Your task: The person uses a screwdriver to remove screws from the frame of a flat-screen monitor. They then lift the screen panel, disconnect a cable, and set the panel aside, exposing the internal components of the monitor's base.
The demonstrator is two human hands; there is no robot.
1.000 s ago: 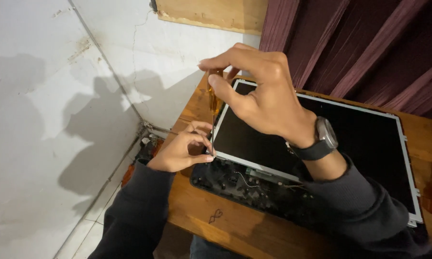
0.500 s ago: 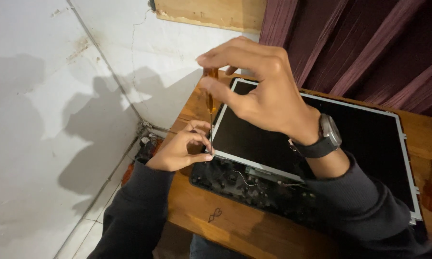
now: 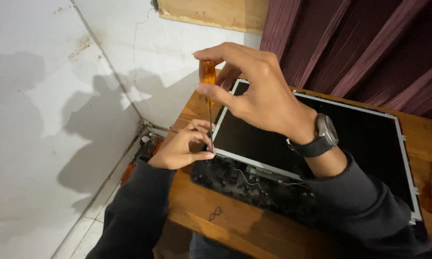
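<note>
My right hand [image 3: 254, 91] grips the orange handle of a screwdriver [image 3: 207, 76] from above, holding it upright. Its thin shaft runs down to the near left corner of a flat display panel [image 3: 350, 139] with a metal frame, lying on a wooden table [image 3: 235, 225]. My left hand [image 3: 182, 146] rests at that corner, with finger and thumb pinched around the screwdriver tip. A dark base with circuitry and thin wires [image 3: 244, 182] lies under the panel's near edge. A watch sits on my right wrist.
A white wall and tiled floor lie to the left, with dark debris [image 3: 146, 146] in the corner by the table. Maroon curtains [image 3: 369, 48] hang behind. Another orange-handled screwdriver [image 3: 431, 189] lies at the table's right edge.
My right hand has lifted a little and turned, so the orange handle now shows clearly between its fingers. My left hand stays at the panel corner.
</note>
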